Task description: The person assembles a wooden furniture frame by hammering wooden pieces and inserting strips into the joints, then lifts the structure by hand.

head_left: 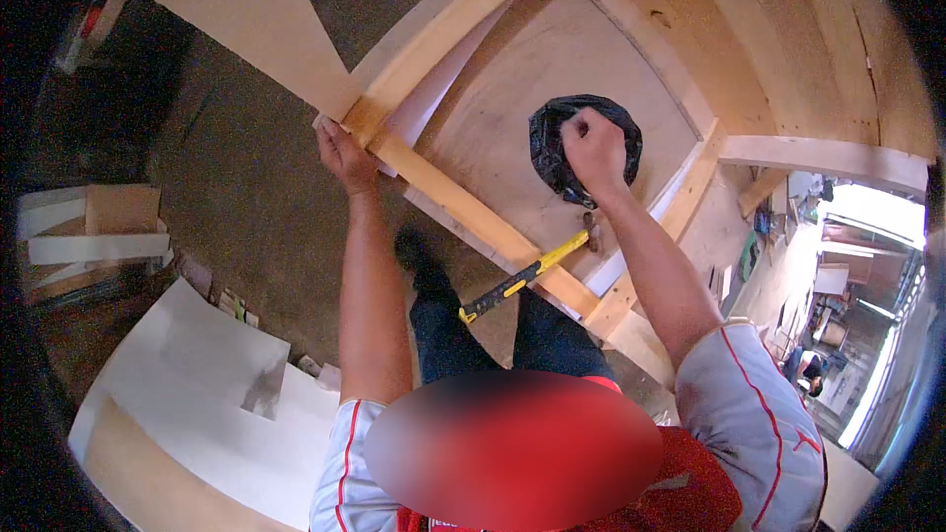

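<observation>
Black bag, 1, inside wooden frame. Right hand: clenched above, contents unclear, likely fetching. Left hand: grasping left corner; next move needs steadiness.

Hammer across near rail, blocking; room between rail and black bag; depth hard to judge.

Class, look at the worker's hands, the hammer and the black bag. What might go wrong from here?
1. The hammer lies across the wooden frame, its handle jutting toward the worker's legs; a bump could tip it off.
2. The right hand is at the black bag, whose contents are hidden; something sharp might prick it.
3. The left hand, at the frame's corner, could catch a splinter.
</observation>
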`<state>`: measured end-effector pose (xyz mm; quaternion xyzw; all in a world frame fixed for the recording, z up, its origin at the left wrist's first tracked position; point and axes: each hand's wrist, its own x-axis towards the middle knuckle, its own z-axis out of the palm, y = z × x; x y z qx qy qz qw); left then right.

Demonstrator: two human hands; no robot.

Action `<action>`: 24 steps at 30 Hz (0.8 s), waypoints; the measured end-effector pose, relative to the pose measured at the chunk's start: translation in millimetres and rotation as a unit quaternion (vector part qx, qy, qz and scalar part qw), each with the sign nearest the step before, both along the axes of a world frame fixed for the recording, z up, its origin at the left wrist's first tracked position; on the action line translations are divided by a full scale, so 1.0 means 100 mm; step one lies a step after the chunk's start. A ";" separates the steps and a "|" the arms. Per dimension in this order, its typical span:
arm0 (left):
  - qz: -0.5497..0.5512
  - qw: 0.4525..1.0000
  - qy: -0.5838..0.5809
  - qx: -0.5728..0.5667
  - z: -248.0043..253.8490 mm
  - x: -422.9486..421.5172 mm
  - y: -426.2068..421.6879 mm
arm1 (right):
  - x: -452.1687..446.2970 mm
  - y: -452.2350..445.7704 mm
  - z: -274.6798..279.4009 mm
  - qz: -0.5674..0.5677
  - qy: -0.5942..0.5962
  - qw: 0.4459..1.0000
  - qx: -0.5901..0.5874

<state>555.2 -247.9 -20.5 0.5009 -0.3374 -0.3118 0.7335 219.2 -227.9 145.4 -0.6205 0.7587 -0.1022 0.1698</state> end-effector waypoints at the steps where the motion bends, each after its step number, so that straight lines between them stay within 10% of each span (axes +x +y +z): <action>1: 0.001 1.000 0.016 0.021 0.03 -0.01 0.00 | -0.06 0.00 0.02 -0.029 0.036 0.998 0.044; 24: 0.029 0.997 -0.041 0.056 0.09 0.01 0.03 | -0.49 0.26 -0.27 0.041 -0.025 0.993 -0.109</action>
